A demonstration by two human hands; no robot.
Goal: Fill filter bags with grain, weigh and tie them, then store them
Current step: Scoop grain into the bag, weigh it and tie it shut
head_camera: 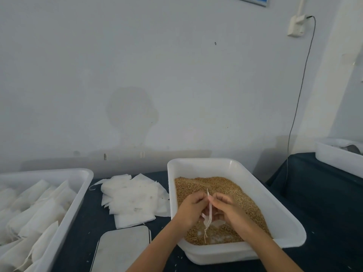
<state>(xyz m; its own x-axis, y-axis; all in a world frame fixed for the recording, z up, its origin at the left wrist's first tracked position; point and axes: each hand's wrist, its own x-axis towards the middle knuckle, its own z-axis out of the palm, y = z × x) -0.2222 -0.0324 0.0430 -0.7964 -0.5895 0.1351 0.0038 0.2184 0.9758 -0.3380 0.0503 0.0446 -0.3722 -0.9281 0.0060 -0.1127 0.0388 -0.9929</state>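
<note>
Pinching a filter bag edge-on between both hands, lower centre of frame, right above the grain. Left hand grip: fingers curled, closed on the bag's left face near the top. Right hand grip: same, closed on the right face. Drawstrings hang loose below the hands. The bag looks flat; can't tell whether any grain is in it yet.

Grain sits in the white tub at lower right, heaped toward the far end, thin at the near end where bare plastic shows through.

My read: step in hand is opening the bag mouth for filling. To do it well:
- slide the two faces apart with the thumbs, don't tear the thin fabric
- keep the strings outside the mouth so they don't get buried
- stay over the tub so spill falls back in
- scoop from the deep far end, not the thin near patch

Scale lies at bottom centre, just left of the tub, platform bare and ready for weighing. Stack of empty filter bags sits behind it on the dark surface. Storage tray at lower left holds filled bags; a few stray grains dot the surface by the scale.
</note>
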